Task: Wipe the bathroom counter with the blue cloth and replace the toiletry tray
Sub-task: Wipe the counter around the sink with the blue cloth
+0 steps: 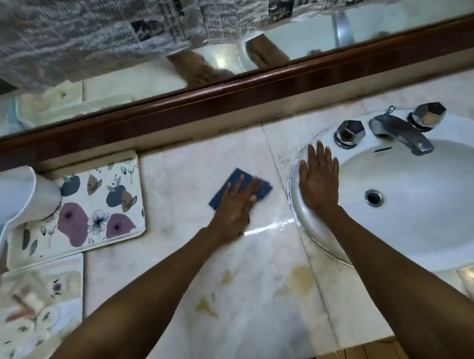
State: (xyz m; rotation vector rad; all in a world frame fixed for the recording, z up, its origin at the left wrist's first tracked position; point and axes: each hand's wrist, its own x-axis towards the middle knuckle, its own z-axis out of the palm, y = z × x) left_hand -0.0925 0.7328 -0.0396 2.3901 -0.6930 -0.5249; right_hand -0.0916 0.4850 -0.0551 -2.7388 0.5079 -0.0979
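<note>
A folded blue cloth [248,180] lies on the white marble counter [196,263], left of the sink. My left hand [236,206] presses flat on the cloth, fingers spread over it. My right hand [318,177] rests flat, fingers apart, on the left rim of the white sink [425,224], holding nothing. A white floral tray [94,203] sits at the counter's left by the wall. A second floral tray [36,308] with small toiletries lies in front of it, blurred.
A white cup [20,196] lies on its side on the first tray's left end. A chrome faucet [401,132] with two faceted knobs stands behind the basin. Yellowish stains [299,280] mark the counter near its front edge. A wood-framed mirror [226,97] runs along the back.
</note>
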